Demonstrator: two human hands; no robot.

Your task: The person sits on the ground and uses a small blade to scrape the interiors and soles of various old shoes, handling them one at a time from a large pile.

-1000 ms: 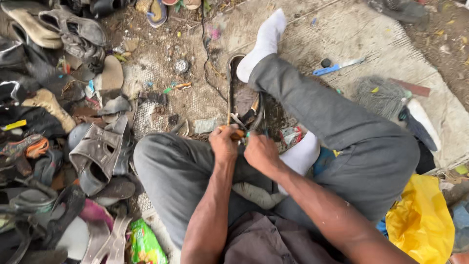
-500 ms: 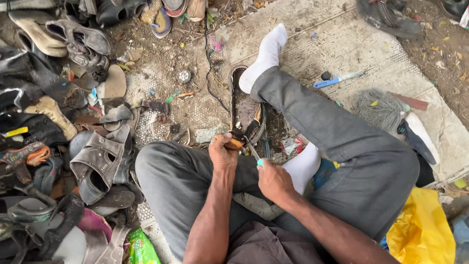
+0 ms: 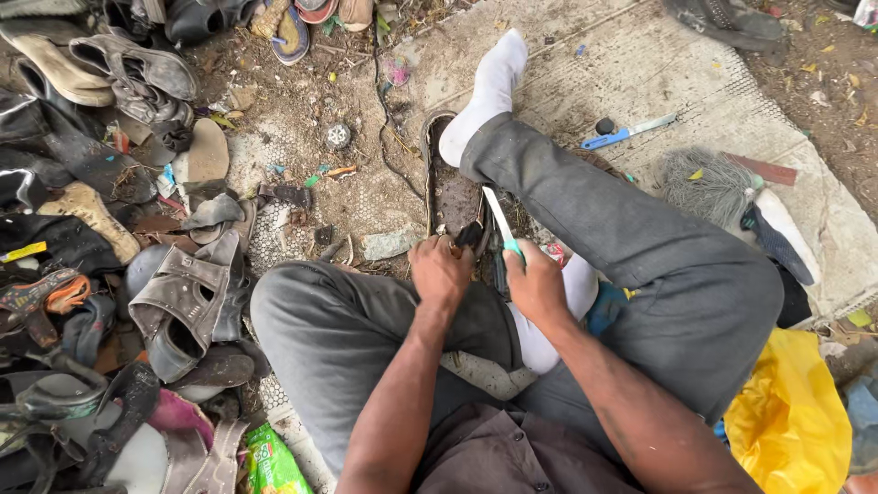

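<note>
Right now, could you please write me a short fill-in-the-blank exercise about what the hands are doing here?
1. The right hand holds a knife with a ____ handle.
2. The left hand grips the near end of a dark ____ lying on the ground.
3. The bag beside the person's right knee is ____.
4. The foot stretched out over the slab wears a ____ sock.

Missing words: green; shoe sole; yellow; white

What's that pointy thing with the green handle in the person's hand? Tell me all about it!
It is a small knife with a thin, pale blade and a green handle. The right hand grips the handle, so only a bit of green shows above the fingers. The blade slants up and to the left, over the dark worn shoe sole lying on the ground between the person's legs. Whether its tip touches the sole cannot be told.
</note>
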